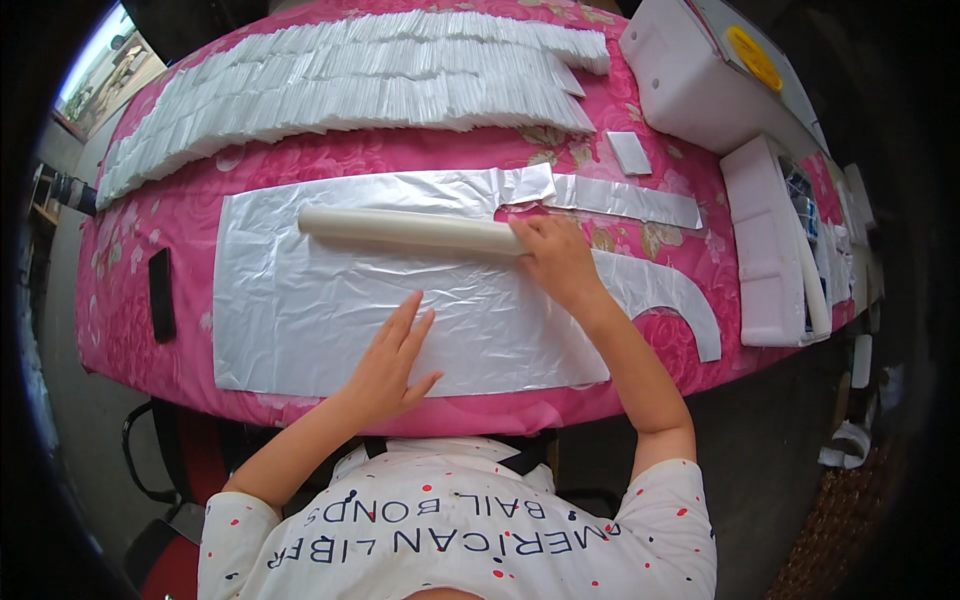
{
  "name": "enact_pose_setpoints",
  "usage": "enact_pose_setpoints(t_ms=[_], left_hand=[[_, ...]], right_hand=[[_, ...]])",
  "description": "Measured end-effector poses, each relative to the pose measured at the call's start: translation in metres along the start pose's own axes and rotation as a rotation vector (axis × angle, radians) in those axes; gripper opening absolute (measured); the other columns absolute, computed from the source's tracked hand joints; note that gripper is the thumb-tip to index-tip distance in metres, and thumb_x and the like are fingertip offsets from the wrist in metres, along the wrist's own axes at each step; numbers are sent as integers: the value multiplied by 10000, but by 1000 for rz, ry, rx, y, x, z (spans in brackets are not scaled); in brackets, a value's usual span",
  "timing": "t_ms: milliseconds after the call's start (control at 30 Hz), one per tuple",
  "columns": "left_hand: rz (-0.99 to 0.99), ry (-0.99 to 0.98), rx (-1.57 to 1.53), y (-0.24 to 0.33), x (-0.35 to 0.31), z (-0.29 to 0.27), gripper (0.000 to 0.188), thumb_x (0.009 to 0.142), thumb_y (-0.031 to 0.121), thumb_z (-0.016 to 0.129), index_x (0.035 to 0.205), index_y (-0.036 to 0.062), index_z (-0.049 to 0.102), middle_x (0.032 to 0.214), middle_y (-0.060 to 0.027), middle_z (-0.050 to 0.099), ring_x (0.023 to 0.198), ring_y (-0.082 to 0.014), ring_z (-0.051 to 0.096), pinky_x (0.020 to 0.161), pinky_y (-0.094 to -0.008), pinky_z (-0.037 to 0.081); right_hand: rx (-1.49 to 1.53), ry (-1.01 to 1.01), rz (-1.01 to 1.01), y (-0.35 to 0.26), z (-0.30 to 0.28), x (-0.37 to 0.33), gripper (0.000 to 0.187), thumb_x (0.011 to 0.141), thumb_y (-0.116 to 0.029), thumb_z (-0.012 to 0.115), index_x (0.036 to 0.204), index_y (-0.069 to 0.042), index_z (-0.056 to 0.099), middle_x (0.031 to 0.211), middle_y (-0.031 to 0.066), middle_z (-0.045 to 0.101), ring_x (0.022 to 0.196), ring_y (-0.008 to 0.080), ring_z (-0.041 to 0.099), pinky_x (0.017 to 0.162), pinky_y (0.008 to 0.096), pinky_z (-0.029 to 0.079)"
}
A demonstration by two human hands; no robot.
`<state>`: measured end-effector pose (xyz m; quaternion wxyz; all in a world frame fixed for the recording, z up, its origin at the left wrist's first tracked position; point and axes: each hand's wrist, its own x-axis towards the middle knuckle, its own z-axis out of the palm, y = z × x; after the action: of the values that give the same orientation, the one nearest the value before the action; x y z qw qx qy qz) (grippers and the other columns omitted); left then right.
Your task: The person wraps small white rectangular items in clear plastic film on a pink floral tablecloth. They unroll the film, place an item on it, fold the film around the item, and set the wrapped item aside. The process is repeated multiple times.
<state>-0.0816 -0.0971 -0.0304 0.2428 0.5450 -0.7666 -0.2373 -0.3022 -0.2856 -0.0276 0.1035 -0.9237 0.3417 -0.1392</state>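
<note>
A thin, silvery-white plastic apron (440,340) lies spread flat on the table in front of me, its straps running to the right. Across its upper part rests a long pale tube (400,229), roughly level from left to right. My right hand (560,262) grips the tube's right end, fingers curled over it. My left hand (394,362) is at the apron's near side with fingers stretched apart, holding nothing; whether it touches the plastic I cannot tell. A small silvery folded piece (528,186) sits at the apron's far edge, where the upper strap begins.
Long rows of folded white plastic packs (350,80) cover the table's far side. One white folded pack (629,153) lies apart, near a white foam box (680,80). Another foam box (757,240) stands at the right edge. A black phone (161,295) lies left on the pink flowered tablecloth (110,320).
</note>
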Motion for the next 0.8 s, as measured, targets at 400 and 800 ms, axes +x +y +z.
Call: enact_pose_setpoints(t_ms=[400,800], left_hand=[[-14,41,160,14,25,43,788,784,458,574,1378,26,286,1442,-304,65,1333,-468,80,1060,-520,154],[73,-62,187,55,36,61,721,765,460,594,1292,5,408,1438,-292,118,1328,-477,90,1060,-523,163]], right_hand=[[85,-41,0,-48,31,-117,519,789,-220,594,1238,6,463,1351,189,392,1247,330,379,1033,427,287],[-280,356,725,146,-30,-233,328,858,-119,488,1138,40,550,1216,187,529,1150,318,483,1001,376,350]])
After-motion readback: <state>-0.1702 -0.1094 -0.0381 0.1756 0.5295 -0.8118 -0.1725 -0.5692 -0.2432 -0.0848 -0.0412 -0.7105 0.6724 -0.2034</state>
